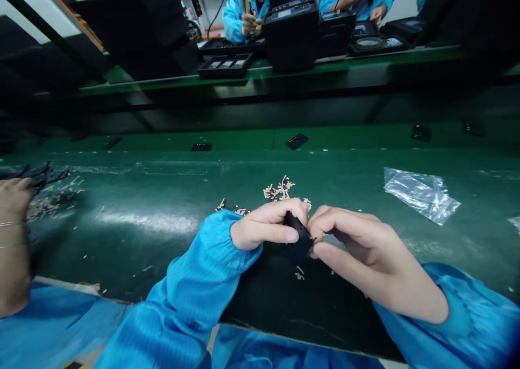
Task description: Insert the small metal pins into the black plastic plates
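My left hand (276, 222) is closed on a thin black plastic part (300, 244), its thumb lying across the near face. At that part's right edge, my right hand (349, 244) pinches with thumb and fingertips; whether a small piece sits between them is too small to make out. Just beyond my hands lies a loose heap of small beige and black pieces (280, 189). A few more beige scraps (299, 273) are on the green table (154, 195) below the black part.
A clear plastic bag (420, 195) lies to the right. Flat black pieces (297, 141) rest along the green strip behind. At far left, a co-worker's hand (14, 201) is beside black parts (36, 175) and scraps. Black trays (225, 65) stand on the raised shelf, with people beyond.
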The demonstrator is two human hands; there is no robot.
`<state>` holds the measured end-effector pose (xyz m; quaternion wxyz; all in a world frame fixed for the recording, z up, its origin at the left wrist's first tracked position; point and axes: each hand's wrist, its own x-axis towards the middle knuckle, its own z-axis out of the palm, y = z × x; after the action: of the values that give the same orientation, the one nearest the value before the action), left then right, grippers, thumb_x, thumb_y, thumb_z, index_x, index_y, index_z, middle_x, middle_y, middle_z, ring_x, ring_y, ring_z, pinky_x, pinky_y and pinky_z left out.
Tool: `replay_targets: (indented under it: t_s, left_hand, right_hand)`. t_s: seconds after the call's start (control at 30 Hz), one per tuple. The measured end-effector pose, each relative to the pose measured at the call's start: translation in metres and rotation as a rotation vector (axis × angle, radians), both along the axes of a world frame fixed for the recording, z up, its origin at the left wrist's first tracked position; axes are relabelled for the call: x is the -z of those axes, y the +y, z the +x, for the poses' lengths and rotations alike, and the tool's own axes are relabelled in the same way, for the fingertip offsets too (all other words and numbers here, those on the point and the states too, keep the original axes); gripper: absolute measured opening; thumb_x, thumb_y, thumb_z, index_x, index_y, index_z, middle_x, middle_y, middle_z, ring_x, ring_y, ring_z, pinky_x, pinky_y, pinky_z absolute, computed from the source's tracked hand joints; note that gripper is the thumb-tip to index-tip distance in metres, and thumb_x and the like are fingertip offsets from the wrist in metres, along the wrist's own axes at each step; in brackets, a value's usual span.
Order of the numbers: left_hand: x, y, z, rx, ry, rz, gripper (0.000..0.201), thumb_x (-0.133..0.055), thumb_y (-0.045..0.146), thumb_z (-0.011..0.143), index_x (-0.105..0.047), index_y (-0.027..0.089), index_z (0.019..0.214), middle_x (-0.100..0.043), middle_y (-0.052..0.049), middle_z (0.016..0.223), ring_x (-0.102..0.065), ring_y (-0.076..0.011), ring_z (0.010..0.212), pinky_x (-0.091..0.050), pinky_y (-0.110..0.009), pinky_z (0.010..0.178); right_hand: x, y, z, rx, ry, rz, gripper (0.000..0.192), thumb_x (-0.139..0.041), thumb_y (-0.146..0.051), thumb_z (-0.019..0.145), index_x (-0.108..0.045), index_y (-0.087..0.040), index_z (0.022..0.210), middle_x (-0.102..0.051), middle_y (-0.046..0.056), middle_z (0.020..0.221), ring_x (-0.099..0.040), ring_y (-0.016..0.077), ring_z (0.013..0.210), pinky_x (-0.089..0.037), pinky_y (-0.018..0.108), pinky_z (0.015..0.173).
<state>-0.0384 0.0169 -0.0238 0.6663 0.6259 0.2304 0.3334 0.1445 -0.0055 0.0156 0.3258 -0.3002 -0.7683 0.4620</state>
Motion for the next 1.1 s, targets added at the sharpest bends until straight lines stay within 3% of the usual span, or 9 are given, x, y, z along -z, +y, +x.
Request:
replay_targets:
  t_s: [0.33, 0.77, 1.1]
  left_hand:
    - [0.002, 0.005, -0.004, 0.088, -0.066, 0.200, 0.013, -0.053, 0.029, 0.080, -0.049, 0.018, 0.075, -0.049, -0.002, 0.070, -0.049, -0.0152, 0.068, -0.040, -0.030, 0.064]
    - [-0.027, 0.011, -0.012, 0.188, 0.212, 0.689, 0.017, -0.036, 0.025, 0.090, -0.045, 0.020, 0.077, -0.054, -0.005, 0.072, -0.049, -0.0157, 0.072, -0.042, -0.030, 0.070]
    - [-0.039, 0.004, -0.015, 0.184, 0.437, 0.862, 0.018, -0.034, 0.014, 0.087, -0.047, 0.020, 0.077, -0.058, -0.003, 0.073, -0.049, -0.0156, 0.072, -0.040, -0.032, 0.072]
  right_hand:
    - [0.002, 0.000, 0.002, -0.035, -0.027, 0.029, 0.010, -0.047, -0.013, 0.086, -0.052, -0.018, 0.080, -0.051, 0.000, 0.072, -0.046, 0.0104, 0.064, -0.037, 0.024, 0.055]
    - [-0.004, 0.003, 0.002, -0.158, -0.011, 0.032, 0.013, -0.052, -0.012, 0.084, -0.051, -0.017, 0.072, -0.050, -0.002, 0.071, -0.045, 0.0068, 0.062, -0.036, 0.019, 0.057]
    - [0.001, 0.005, 0.003, -0.198, -0.068, 0.028, 0.013, -0.053, -0.018, 0.085, -0.055, -0.018, 0.072, -0.049, -0.001, 0.071, -0.045, 0.0088, 0.063, -0.036, 0.022, 0.056]
